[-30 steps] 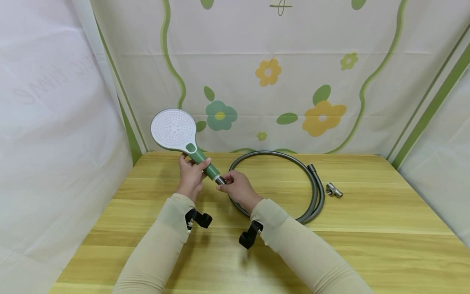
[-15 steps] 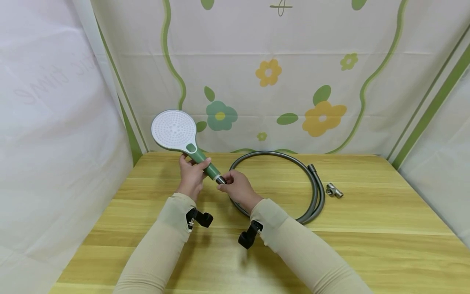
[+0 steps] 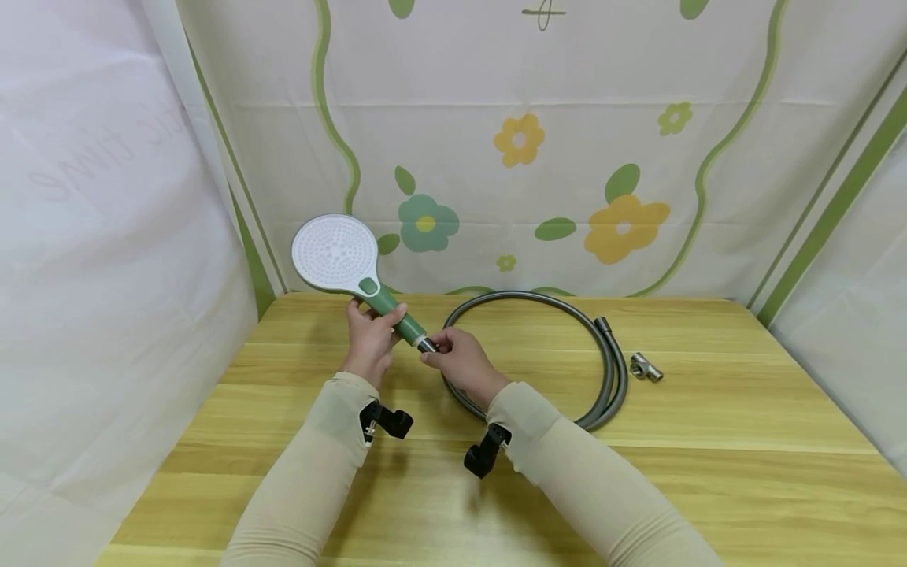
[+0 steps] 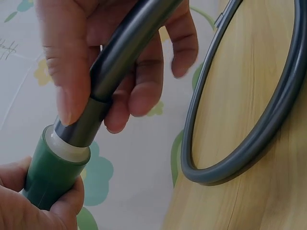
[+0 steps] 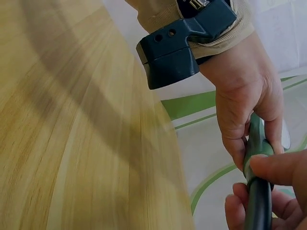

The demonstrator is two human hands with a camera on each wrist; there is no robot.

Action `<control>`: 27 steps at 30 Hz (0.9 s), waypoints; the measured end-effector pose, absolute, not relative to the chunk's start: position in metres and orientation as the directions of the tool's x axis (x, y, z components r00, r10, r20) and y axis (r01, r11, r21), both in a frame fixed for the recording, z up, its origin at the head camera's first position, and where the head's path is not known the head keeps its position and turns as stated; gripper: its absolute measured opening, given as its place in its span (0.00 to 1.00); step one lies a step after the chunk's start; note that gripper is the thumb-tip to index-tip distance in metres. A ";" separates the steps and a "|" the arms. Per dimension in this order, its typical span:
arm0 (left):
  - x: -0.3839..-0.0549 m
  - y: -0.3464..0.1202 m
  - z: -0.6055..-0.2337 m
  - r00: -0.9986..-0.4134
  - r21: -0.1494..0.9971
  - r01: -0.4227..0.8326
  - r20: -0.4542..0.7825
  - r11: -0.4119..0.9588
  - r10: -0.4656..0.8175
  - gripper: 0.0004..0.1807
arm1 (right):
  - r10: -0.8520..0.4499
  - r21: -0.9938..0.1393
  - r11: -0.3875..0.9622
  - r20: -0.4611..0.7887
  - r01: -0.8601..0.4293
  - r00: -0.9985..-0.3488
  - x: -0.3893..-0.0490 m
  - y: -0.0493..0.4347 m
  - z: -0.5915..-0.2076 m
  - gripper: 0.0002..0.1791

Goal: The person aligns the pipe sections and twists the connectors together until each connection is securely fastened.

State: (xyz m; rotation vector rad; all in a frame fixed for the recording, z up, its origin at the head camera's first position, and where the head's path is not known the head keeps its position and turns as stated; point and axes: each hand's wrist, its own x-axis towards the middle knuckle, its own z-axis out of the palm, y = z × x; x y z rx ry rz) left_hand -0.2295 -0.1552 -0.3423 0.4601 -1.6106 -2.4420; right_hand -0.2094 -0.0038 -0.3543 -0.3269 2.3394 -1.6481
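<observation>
My left hand (image 3: 370, 342) grips the green handle of a shower head (image 3: 335, 252), whose round white spray face tilts up to the left. At the handle's lower end, my right hand (image 3: 464, 361) pinches the dark end nut (image 4: 86, 120) of a grey shower hose (image 3: 527, 294). In the left wrist view the nut sits against the white collar (image 4: 67, 147) of the handle; how far it is threaded on cannot be seen. The hose's other end lies loose on the table at the right of its coil.
A small metal tee fitting (image 3: 646, 368) lies on the wooden table (image 3: 737, 488), right of the hose coil. Fabric walls with printed flowers (image 3: 623, 228) stand behind and at both sides of the table.
The shower head has dipped very slightly, and my right hand has shifted a touch to the right. Both hands keep their hold.
</observation>
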 end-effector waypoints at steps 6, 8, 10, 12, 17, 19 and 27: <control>-0.229 -0.153 -0.342 -0.942 0.914 -0.010 -0.144 -0.405 -0.303 0.47 | -0.341 -0.955 0.294 -0.143 0.039 -0.929 -0.210 -0.003 -0.353 0.16; -0.229 -0.153 -0.342 -0.942 0.913 -0.004 -0.141 -0.409 -0.305 0.47 | -0.351 -0.960 0.272 -0.159 0.062 -0.923 -0.210 -0.003 -0.353 0.17; -0.229 -0.153 -0.343 -0.941 0.911 0.002 -0.138 -0.412 -0.308 0.47 | -0.360 -0.962 0.263 -0.170 0.075 -0.917 -0.211 -0.003 -0.353 0.16; -0.228 -0.153 -0.344 -0.941 0.910 0.006 -0.135 -0.414 -0.310 0.47 | -0.362 -0.960 0.268 -0.181 0.084 -0.914 -0.212 -0.003 -0.354 0.16; -0.228 -0.154 -0.344 -0.944 0.912 0.001 -0.134 -0.410 -0.301 0.47 | -0.360 -0.953 0.286 -0.205 0.102 -0.910 -0.212 -0.002 -0.350 0.15; -0.228 -0.154 -0.343 -0.945 0.912 0.004 -0.131 -0.411 -0.301 0.47 | -0.361 -0.955 0.280 -0.199 0.098 -0.911 -0.211 -0.001 -0.350 0.15; -0.227 -0.154 -0.344 -0.945 0.913 0.015 -0.121 -0.407 -0.305 0.47 | -0.357 -0.961 0.266 -0.173 0.078 -0.918 -0.211 -0.001 -0.352 0.15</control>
